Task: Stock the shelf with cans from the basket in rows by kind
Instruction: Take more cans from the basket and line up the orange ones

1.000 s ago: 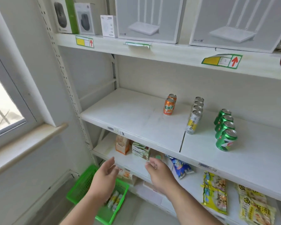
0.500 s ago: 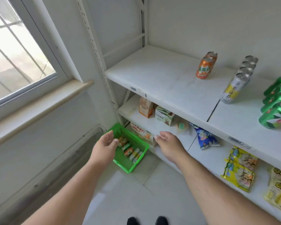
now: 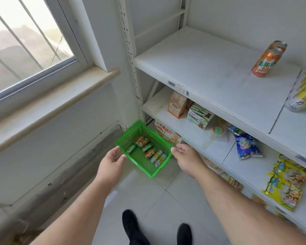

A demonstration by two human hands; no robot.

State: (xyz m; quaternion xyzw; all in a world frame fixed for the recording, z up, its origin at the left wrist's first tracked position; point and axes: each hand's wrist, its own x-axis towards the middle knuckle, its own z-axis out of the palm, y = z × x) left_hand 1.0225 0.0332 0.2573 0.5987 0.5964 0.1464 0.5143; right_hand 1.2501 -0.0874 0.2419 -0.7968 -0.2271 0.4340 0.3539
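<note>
A green plastic basket [image 3: 149,171] stands on the tiled floor by the shelf's left post. Several cans lie inside it: orange ones [image 3: 150,152], green ones [image 3: 131,148] and silver-yellow ones [image 3: 159,158]. My left hand [image 3: 111,160] hovers above the basket's left rim, fingers relaxed and empty. My right hand [image 3: 187,156] hovers by the right rim, also empty. On the white middle shelf [image 3: 201,68] stand two orange cans [image 3: 265,61] in a row, and a silver-yellow can [image 3: 302,89] shows at the right edge.
Snack bags [image 3: 177,106] and boxes [image 3: 199,114] fill the lower shelf, with yellow packets [image 3: 283,184] at the right. A window sill [image 3: 51,106] juts out at the left. My black shoes [image 3: 131,225] stand on the floor below.
The view has tipped down from the shelf toward the floor. Both hands have dropped lower and now flank the green basket, still empty.
</note>
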